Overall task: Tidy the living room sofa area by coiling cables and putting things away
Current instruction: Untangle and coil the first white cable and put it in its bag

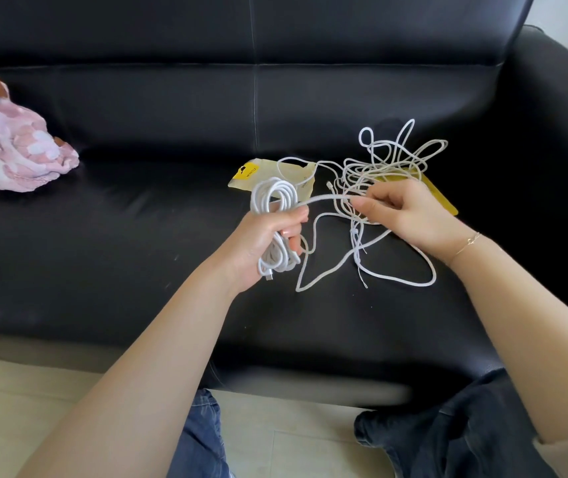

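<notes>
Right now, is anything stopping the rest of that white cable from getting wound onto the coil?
Yes. The loose cable runs from the coil into a tangled pile beside the right hand.

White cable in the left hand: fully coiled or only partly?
Partly coiled. The left hand grips a bundle of loops, but a strand runs on to the right hand and a loose tangle behind it.
</notes>
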`<state>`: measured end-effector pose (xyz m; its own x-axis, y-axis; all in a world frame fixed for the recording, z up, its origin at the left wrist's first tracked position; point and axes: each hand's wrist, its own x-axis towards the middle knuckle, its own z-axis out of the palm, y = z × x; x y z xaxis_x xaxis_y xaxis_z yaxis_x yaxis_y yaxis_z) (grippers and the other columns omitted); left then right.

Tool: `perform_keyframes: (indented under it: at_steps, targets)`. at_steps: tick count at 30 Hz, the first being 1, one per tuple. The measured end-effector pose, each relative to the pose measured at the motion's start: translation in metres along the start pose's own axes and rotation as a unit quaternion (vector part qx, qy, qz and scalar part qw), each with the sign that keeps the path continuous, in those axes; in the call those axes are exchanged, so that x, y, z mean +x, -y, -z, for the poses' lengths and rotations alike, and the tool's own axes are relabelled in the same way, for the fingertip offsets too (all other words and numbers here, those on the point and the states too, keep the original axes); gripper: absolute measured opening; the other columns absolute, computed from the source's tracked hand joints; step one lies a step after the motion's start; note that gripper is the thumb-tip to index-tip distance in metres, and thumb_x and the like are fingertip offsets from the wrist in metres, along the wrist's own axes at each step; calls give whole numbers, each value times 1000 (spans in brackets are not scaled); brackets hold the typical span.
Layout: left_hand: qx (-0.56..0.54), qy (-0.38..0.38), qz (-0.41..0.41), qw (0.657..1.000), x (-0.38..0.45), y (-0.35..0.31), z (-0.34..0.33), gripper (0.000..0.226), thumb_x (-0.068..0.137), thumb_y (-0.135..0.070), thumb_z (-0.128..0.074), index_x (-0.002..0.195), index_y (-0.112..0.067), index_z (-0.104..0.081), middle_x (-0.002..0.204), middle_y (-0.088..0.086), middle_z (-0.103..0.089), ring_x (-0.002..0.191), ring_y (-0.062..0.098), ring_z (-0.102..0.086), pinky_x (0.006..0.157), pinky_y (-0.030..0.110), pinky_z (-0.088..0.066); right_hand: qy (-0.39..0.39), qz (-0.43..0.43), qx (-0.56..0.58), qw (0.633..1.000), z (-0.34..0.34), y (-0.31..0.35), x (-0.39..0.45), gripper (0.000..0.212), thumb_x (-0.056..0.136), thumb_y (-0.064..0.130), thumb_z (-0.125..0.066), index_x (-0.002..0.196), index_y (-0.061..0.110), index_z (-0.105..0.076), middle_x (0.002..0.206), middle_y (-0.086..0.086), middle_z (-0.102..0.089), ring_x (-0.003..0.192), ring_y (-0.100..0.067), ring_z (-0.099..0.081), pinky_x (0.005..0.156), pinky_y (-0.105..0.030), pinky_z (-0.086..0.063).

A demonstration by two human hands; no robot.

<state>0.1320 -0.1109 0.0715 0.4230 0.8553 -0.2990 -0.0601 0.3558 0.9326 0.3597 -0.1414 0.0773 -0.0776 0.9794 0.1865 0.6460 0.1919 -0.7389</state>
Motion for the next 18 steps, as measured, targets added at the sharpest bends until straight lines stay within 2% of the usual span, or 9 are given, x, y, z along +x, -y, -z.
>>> perform_keyframes:
  at_steps: [3, 5, 7, 9, 10, 12, 15, 18]
  targets:
    - [-45, -55, -15, 997, 0, -3, 11, 15, 96, -19, -60, 85, -9, -63, 56, -2, -46, 51, 10, -47, 58, 26, -46, -7, -10, 52, 999, 8, -7, 0, 36, 100, 29, -52, 74, 4, -51, 56, 5, -35, 52, -6, -29, 49, -19, -26]
    - [-56, -69, -8, 996, 0, -4, 14, 16, 97, -21, -59, 92, -8, -68, 61, -1, -60, 56, 10, -60, 63, 27, -52, -37, 5, 60, 997, 6, -4, 1, 24, 101, 24, -51, 80, 11, -53, 56, 3, -36, 50, -6, -28, 47, -17, -26]
    - [-80, -39, 16, 996, -2, -3, 10, 19, 98, -19, -57, 103, -5, -68, 83, 6, -74, 77, 17, -73, 77, 31, -58, -51, 31, 24, 998, -4, 4, 1, 16, 101, 21, -50, 86, 16, -56, 58, -6, -41, 49, -6, -29, 48, -16, -28]
    - [-104, 0, 38, 994, -3, 0, 3, 22, 100, -17, -53, 113, -3, -65, 101, 11, -75, 93, 22, -73, 85, 34, -57, -56, 55, -24, 997, -16, 10, 0, 12, 100, 21, -50, 92, 17, -57, 63, -14, -48, 51, -8, -32, 52, -24, -34]
    - [-105, 4, 43, 994, -4, 1, -1, 22, 99, -17, -54, 114, -4, -65, 100, 10, -75, 91, 20, -73, 84, 33, -57, -56, 62, -44, 996, -22, 12, 0, 11, 101, 22, -50, 94, 17, -57, 62, -11, -49, 52, -9, -34, 55, -30, -37]
    - [-98, -5, 43, 994, -3, 4, -6, 20, 96, -17, -58, 111, -7, -68, 78, 2, -68, 71, 13, -67, 74, 28, -56, -55, 70, -78, 993, -31, 13, 0, 12, 101, 23, -49, 95, 16, -57, 57, 0, -46, 53, -12, -38, 58, -36, -40]
    - [-92, -18, 45, 995, -1, 8, -10, 18, 92, -21, -65, 103, -6, -67, 58, -2, -48, 53, 9, -46, 63, 25, -47, -62, 85, -114, 988, -39, 14, 1, 16, 100, 26, -49, 96, 15, -59, 54, 2, -46, 52, -16, -42, 57, -37, -41]
    - [-91, -41, 42, 994, 2, 9, -8, 22, 94, -20, -63, 99, 2, -62, 52, -6, -48, 46, 6, -42, 62, 24, -41, -81, 65, -120, 987, -38, 12, 2, 19, 100, 29, -49, 91, 16, -58, 53, 3, -46, 49, -14, -42, 52, -34, -38]
